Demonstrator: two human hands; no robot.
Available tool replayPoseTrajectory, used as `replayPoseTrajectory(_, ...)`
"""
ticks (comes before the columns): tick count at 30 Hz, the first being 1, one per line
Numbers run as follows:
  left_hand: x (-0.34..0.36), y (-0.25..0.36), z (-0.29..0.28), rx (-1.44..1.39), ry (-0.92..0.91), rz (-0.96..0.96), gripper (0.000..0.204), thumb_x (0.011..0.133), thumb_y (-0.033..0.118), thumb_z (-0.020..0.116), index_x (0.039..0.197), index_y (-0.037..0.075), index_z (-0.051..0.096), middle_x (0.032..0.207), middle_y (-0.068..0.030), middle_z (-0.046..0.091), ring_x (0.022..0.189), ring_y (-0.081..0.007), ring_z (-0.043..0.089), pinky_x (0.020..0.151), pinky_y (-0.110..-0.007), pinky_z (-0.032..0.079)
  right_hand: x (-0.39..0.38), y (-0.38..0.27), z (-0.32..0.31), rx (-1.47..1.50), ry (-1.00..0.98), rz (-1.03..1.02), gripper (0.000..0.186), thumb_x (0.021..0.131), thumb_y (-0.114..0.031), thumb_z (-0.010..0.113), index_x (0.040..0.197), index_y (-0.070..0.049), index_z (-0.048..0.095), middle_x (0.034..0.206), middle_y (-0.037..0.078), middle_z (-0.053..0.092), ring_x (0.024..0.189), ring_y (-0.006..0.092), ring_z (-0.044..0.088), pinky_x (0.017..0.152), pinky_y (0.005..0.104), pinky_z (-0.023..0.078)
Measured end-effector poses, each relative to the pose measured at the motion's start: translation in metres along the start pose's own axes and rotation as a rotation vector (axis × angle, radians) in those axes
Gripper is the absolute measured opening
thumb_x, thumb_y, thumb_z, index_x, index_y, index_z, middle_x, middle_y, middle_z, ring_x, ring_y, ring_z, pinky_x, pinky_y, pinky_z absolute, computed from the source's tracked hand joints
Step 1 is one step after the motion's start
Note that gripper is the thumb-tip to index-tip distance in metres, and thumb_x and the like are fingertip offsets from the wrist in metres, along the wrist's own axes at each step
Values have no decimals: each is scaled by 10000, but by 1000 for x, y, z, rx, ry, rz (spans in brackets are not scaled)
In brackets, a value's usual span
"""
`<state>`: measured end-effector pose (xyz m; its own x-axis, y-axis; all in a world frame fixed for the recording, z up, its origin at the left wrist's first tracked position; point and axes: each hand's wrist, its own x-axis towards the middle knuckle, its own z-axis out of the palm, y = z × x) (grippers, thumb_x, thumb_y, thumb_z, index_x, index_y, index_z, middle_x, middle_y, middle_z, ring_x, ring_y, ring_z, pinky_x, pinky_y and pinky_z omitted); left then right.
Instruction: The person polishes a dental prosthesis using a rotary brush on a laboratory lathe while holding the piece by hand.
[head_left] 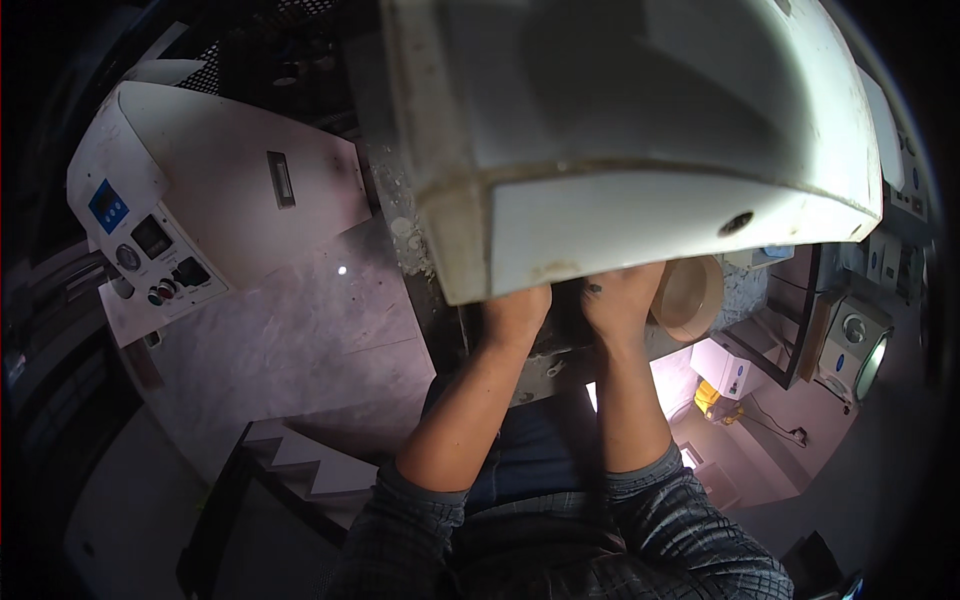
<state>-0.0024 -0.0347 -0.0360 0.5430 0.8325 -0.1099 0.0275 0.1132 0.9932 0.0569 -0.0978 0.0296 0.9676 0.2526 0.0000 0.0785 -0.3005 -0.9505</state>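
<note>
— White hood (640, 215) nearest, lower edge running crosswise. Fingers?
— Can't tell if spread or pinching: hidden beneath, on left hand (517, 313) and right hand (618, 305) alike.
— And the hood from them?
— Above and ahead, neither hand clearly nearer. Bowl (714, 287) just right of the right hand.
— Labels?
— Blue panel (108, 207) on the left machine (225, 200), too small to read.

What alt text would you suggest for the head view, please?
A person's left hand and right hand reach under a large white machine housing, fingers hidden; a round tan bowl sits beside the right hand. At left stands a white cabinet with a control panel.
</note>
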Motion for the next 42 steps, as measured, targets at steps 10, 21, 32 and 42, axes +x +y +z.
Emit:
replayPoseTrajectory(10, 14, 18, -37, 165, -105, 97, 244, 811, -145, 406, 971, -64, 570, 848, -53, 614, 674, -40, 520, 560, -185, 382, 6, 13, -9, -241, -303, 39, 438, 675, -35, 777, 1082, 30, 630, 962, 134, 678, 843, 183, 644, 750, 301, 511)
replayPoseTrajectory(21, 2, 29, -47, -37, -141, 50, 320, 824, -172, 387, 1065, -76, 573, 959, -83, 637, 847, -81, 583, 732, -191, 448, -27, 30, -5, -752, -782, -255, 423, 748, 10, 572, 1164, -41, 633, 1337, 280, 484, 1142, 465, 544, 979, 517, 448)
replayPoseTrajectory(32, 5, 14, -43, 123, -258, -77, 373, 773, -199, 384, 1048, -73, 602, 940, -76, 659, 837, -85, 596, 728, -196, 448, 9, -15, -59, 268, -677, 60, 457, 746, 42, 653, 1199, 12, 608, 1073, 106, 672, 945, 165, 647, 792, 282, 510)
replayPoseTrajectory(42, 6, 5, -18, 149, -72, -34, 239, 768, -151, 456, 926, -58, 610, 739, -19, 600, 623, -50, 512, 545, -200, 360, 16, 2, -25, -145, -417, -15, 225, 785, -21, 631, 1002, 31, 659, 835, 182, 673, 775, 152, 637, 732, 286, 489)
